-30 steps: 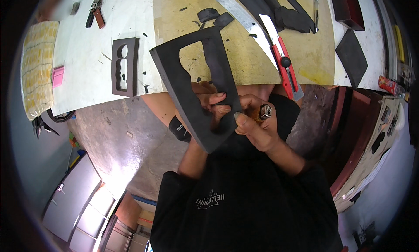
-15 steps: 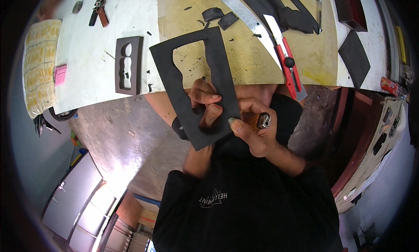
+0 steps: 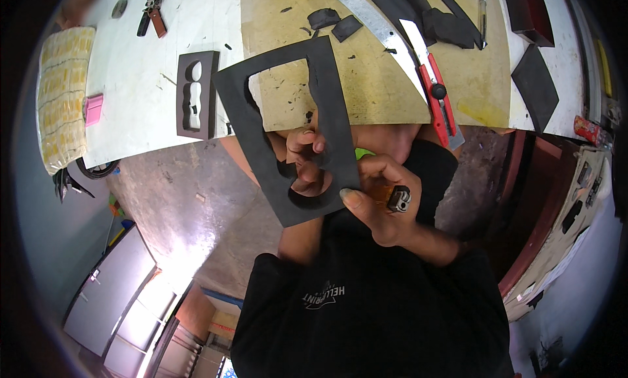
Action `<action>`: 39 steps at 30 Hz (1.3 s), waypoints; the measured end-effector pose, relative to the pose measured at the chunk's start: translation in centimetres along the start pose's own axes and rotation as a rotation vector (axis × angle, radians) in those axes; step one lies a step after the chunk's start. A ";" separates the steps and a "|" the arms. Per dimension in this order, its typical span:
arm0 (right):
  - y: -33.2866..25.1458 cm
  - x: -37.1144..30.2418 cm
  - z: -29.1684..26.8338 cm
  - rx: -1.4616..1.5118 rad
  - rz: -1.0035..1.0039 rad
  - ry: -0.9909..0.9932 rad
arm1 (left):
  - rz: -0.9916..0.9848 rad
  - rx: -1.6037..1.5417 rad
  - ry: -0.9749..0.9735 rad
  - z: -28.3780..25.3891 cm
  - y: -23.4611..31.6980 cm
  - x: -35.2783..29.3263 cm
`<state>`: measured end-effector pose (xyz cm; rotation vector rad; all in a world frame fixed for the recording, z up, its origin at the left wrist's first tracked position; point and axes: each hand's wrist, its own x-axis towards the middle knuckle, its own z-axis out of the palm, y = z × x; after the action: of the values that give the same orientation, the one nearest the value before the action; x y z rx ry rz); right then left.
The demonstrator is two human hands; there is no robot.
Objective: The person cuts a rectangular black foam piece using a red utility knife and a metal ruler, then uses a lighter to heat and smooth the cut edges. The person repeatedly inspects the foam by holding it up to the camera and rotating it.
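A dark grey foam-like panel (image 3: pixel 337 96) with a long, wavy-edged cutout is held tilted in front of me, over the table's front edge. My right hand (image 3: pixel 386 204) pinches its lower right corner under the thumb. A lighter (image 3: pixel 399 198) with a metal top and amber body is tucked into the same hand. Through the cutout shows my left hand (image 3: pixel 305 155), its fingers curled and closed; the panel hides the rest, and what they grip cannot be made out. On the table left of the panel lies a smaller dark block (image 3: pixel 205 93) with a similar cutout.
A red utility knife (image 3: pixel 438 96) lies at the table's front edge beside a curved metal blade (image 3: pixel 373 28). Dark foam offcuts (image 3: pixel 347 28), a pen (image 3: pixel 482 15), a dark diamond-shaped piece (image 3: pixel 535 87), pliers-like tool (image 3: pixel 154 18) and pink piece (image 3: pixel 94 109) lie around.
The panel has tipped slightly, showing more of the cutout's inner walls. My left hand has shifted a little within the opening. The lighter stays in my right hand.
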<state>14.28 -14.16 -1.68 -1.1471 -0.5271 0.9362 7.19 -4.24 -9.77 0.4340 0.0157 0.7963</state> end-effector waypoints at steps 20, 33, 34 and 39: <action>0.3 0.1 0.1 0.107 0.084 0.005 | 0.032 0.130 0.039 1.0 0.8 0.8; -0.1 0.2 0.2 0.230 0.167 0.036 | 0.328 0.284 -0.083 -0.2 1.4 1.8; -0.2 0.3 0.3 0.257 0.166 0.048 | 0.284 0.252 -0.058 -0.1 1.4 1.4; 0.3 0.3 -0.4 0.378 0.323 0.027 | 0.288 0.331 -0.036 1.0 1.6 1.6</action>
<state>14.59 -14.10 -2.15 -0.9113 -0.1312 1.2361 7.45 -2.52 -7.99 0.7765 0.0527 1.0743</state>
